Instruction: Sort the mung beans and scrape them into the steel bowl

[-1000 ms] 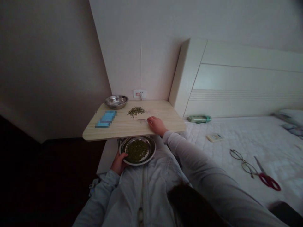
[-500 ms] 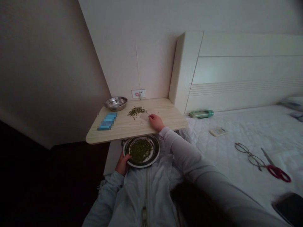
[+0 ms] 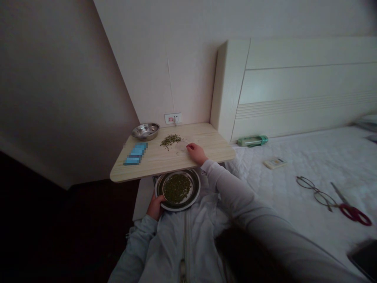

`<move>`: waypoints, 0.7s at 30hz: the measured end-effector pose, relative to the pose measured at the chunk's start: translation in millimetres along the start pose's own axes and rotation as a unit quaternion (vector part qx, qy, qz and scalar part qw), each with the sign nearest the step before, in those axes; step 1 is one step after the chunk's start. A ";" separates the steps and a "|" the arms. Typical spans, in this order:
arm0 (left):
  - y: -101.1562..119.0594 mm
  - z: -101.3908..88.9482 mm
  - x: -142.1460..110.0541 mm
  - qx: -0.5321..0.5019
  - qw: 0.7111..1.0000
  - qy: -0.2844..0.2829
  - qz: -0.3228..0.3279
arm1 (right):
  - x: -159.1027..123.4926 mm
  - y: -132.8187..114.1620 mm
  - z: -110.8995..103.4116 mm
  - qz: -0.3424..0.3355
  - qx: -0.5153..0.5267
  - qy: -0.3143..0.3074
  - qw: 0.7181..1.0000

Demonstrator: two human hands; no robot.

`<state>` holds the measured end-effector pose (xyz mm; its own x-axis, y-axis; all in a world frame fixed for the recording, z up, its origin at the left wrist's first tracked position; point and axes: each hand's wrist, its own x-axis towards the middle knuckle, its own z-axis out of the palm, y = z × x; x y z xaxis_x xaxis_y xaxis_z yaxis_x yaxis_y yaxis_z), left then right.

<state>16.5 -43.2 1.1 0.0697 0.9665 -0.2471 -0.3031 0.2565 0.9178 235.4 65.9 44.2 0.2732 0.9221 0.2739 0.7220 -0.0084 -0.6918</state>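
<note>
some bits [image 3: 177, 188] could spill if the left hand [image 3: 155, 206], clasping their bowl [image 3: 194, 190] at eight o'clock, thumb over rim, tilts it. the right hand [image 3: 196, 153] pinches, fingers drawn together, what seems a clear sheet [image 3: 180, 146]; the pile [image 3: 171, 140] lies at this hand's ten o'clock.

There are two hands [image 3: 155, 207] [image 3: 195, 153], two metal bowls [image 3: 145, 136] [image 3: 194, 194], two green heaps [image 3: 171, 140] [image 3: 177, 188], one bottle [image 3: 252, 141], one pair each of scissors [image 3: 350, 208] and glasses [image 3: 315, 190].
</note>
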 end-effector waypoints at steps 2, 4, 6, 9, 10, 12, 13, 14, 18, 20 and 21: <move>0.0 0.1 -0.4 -0.003 1.000 -0.002 0.001 | 0.0 0.3 -0.2 0.000 0.003 0.000 1.000; -0.1 -0.1 -0.8 -0.004 1.000 -0.004 -0.001 | -0.1 0.5 -0.3 0.000 0.006 -0.002 1.000; -0.3 -0.5 -0.8 -0.005 1.000 -0.004 -0.004 | -0.3 0.7 -0.3 -0.001 0.010 -0.005 1.000; -0.7 -1.2 0.0 -0.002 1.000 0.001 -0.011 | -0.9 0.4 -0.4 -0.001 0.016 -0.006 1.000; -0.8 -1.3 0.2 -0.001 1.000 0.004 -0.014 | -1.2 0.1 -0.5 0.000 0.019 -0.006 1.000; -0.8 -1.2 0.4 0.002 1.000 0.010 -0.022 | -1.7 -0.8 -1.0 0.003 0.023 -0.007 1.000; -0.7 -1.1 0.2 0.002 1.000 0.012 -0.025 | -2.1 -1.3 -1.3 0.004 0.021 -0.007 1.000; -0.6 -0.9 0.0 0.002 1.000 0.012 -0.027 | -2.4 -2.0 -1.7 0.004 0.016 -0.008 1.000; -0.1 -1.1 -0.3 0.012 1.000 0.008 -0.006 | -3.8 -4.2 -3.0 0.001 -0.008 -0.012 1.000; -0.3 -2.1 0.5 0.024 1.000 0.009 0.007 | -4.2 -4.7 -3.2 -0.001 -0.013 -0.014 1.000; -0.5 -2.8 1.0 0.027 1.000 0.009 0.010 | -4.3 -4.9 -3.2 -0.001 -0.014 -0.013 1.000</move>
<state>14.1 -42.4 -0.5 0.0471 0.9713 -0.2330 -0.2522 0.2373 0.9381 232.7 60.7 48.6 0.2556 0.9321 0.2566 0.7405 -0.0181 -0.6719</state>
